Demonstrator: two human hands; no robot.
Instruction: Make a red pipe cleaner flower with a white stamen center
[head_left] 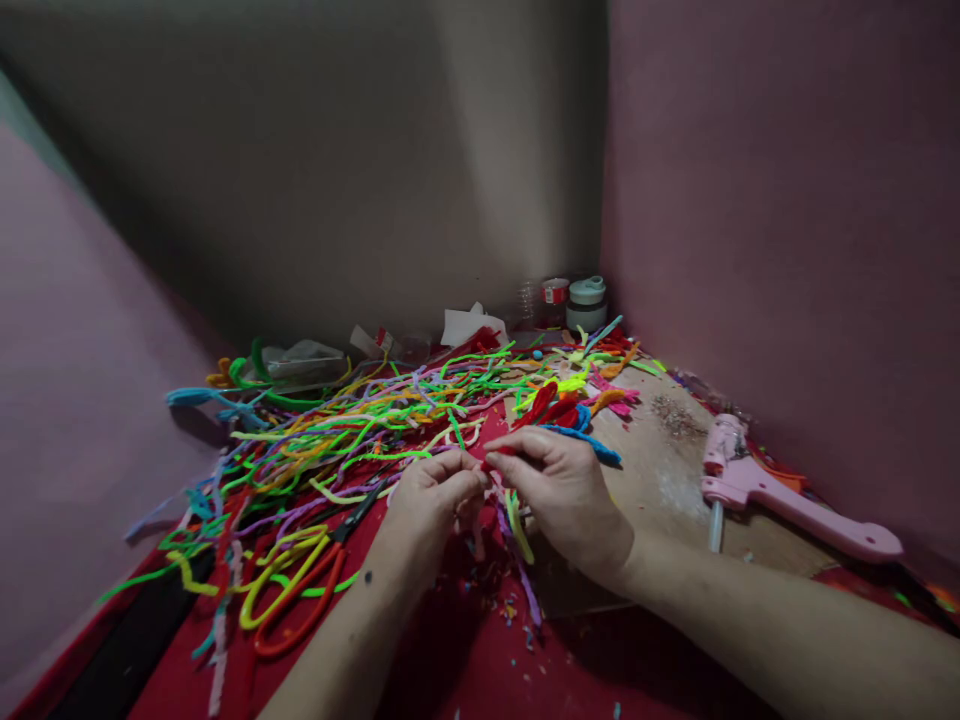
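Note:
My left hand (pixel 433 505) and my right hand (pixel 566 500) meet in the middle of the view, fingertips almost touching. Between them they pinch a small red pipe cleaner (pixel 491 462), mostly covered by the fingers. Purple and pale yellow pipe cleaners (pixel 519 530) show just below my right hand. Behind that hand lie bent red pipe cleaner shapes (pixel 551 405) and a blue one (pixel 592 443). A pair of scissors with red and yellow handles (pixel 304 622) rests left of my left forearm, its dark blades pointing away.
Many loose pipe cleaners (pixel 405 405) spread across the red cloth (pixel 450 640). At right, a pink glue gun (pixel 795 500) lies on a brown board (pixel 645 480). A lidded jar (pixel 587 305) stands at the back. Pinkish walls close in both sides.

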